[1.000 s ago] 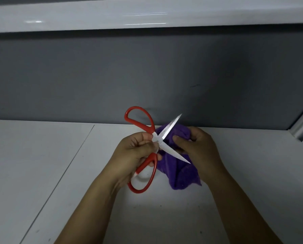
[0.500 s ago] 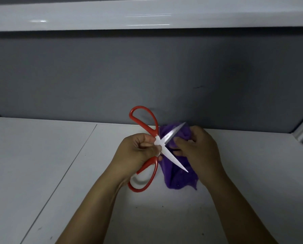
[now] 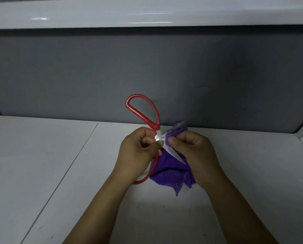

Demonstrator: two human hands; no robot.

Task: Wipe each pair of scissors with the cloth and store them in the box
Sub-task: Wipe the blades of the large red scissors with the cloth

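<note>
Gaping red-handled scissors (image 3: 155, 125) pinched by left hand (image 3: 138, 152); right hand (image 3: 194, 152) clutches purple cloth (image 3: 168, 170).

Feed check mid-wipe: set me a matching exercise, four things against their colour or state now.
1 left hand
2 right hand
3 scissors
4 table

a white, beneath both hands
b blades open, red handles
c pinches purple cloth round a blade
d grips scissors near pivot

Pairs: 1-d, 2-c, 3-b, 4-a
</note>
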